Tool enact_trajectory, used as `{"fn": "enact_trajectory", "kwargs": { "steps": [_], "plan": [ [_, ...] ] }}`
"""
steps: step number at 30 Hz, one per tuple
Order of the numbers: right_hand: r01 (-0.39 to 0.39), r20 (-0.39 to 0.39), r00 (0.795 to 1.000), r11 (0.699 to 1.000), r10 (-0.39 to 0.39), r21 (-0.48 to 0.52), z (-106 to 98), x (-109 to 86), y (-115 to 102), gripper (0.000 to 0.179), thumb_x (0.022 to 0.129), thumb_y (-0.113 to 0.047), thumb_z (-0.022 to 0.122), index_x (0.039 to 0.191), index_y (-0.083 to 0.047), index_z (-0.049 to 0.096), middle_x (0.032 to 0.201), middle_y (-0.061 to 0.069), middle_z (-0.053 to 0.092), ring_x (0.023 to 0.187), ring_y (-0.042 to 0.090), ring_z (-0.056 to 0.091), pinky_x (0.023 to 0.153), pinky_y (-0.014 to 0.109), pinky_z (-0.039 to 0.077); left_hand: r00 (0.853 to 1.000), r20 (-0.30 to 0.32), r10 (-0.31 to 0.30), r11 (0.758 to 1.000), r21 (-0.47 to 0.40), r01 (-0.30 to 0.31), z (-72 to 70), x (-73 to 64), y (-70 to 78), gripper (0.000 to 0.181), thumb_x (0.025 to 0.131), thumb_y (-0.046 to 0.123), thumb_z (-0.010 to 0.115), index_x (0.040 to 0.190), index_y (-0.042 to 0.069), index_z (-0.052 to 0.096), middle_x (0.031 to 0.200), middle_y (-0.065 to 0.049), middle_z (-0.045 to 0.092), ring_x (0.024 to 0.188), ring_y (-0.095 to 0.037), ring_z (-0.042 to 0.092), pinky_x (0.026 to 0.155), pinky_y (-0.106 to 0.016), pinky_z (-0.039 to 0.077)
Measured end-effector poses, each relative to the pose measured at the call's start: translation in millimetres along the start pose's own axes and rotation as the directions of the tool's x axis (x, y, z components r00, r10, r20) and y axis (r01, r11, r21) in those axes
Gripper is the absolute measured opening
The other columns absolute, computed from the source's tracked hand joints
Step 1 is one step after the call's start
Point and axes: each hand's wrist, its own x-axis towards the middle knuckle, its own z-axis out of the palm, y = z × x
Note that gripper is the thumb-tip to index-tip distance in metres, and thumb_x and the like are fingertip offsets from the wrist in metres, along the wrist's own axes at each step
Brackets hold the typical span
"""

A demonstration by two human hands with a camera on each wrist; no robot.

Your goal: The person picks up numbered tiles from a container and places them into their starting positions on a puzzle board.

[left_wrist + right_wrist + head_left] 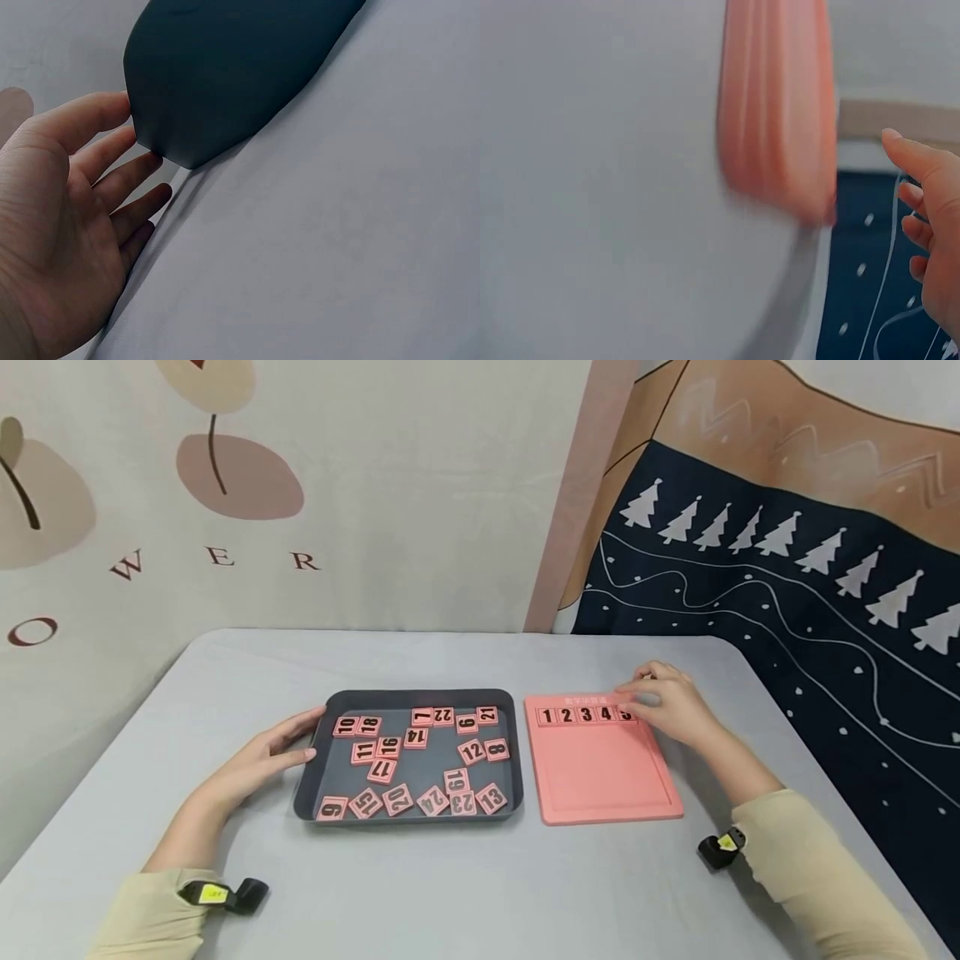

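Note:
My left hand [264, 758] rests against the left rim of a dark grey tray [442, 699], its fingers fairly straight. In the left wrist view, the fingertips of that hand [75, 195] touch the tray's outer side [217, 75]. Several pink number tiles [387, 747] lie scattered in the tray at various angles. To its right, a pink board [600, 777] bears tiles 1 to 5 [586, 715] in its top row. Over the board's upper right corner is my right hand [667, 700], its fingers partly covering the 5. No held tile shows in the right wrist view.
Both things lie on a table under a pale cloth [420, 893]. Behind it hangs a light printed curtain [420, 527]; a dark cloth with white trees [750, 577] hangs at the right. Each sleeve carries a small black wrist device [225, 894].

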Motion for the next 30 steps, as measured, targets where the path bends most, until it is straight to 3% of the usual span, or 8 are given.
{"fn": "enact_trajectory", "kwargs": {
  "steps": [9, 23, 30],
  "plan": [
    [0.086, -0.140, 0.987, 0.993, -0.074, 0.082, 14, 10.0, -61, 0.025, 0.073, -0.010, 0.083, 0.097, -0.011, 0.077, 0.098, 0.002, 0.056, 0.094, 0.023, 0.046, 0.079, 0.042, 0.030, 1.000, 0.002, -0.003, 1.000, -0.008, 0.003, 0.6, -0.1, 1.3, 0.064, 0.095, 0.017, 0.060, 0.151, 0.008, 0.030, 0.152, -0.018, 0.028, 0.138, -0.041, 0.020, 0.107, -0.064, 0.013],
    [0.211, -0.146, 0.972, 0.957, -0.184, 0.198, 44, 22.1, -147, 0.029, 0.072, -0.019, 0.085, 0.099, -0.015, 0.077, 0.098, -0.002, 0.055, 0.093, 0.017, 0.044, 0.082, 0.039, 0.034, 1.000, 0.005, 0.004, 1.000, -0.008, -0.004, -0.7, -0.2, 2.0, 0.063, 0.095, 0.017, 0.060, 0.150, 0.007, 0.030, 0.152, -0.018, 0.030, 0.137, -0.041, 0.021, 0.107, -0.064, 0.014],
    [0.322, -0.120, 0.946, 0.923, -0.302, 0.210, 64, 30.6, -182, 0.028, 0.073, -0.023, 0.085, 0.099, -0.019, 0.077, 0.097, -0.006, 0.052, 0.092, 0.014, 0.044, 0.080, 0.035, 0.036, 1.000, 0.007, 0.004, 1.000, 0.000, -0.004, -1.3, -1.0, 4.0, 0.062, 0.095, 0.017, 0.059, 0.150, 0.008, 0.031, 0.152, -0.018, 0.030, 0.138, -0.022, 0.027, 0.107, -0.064, 0.015]
  ]
}}
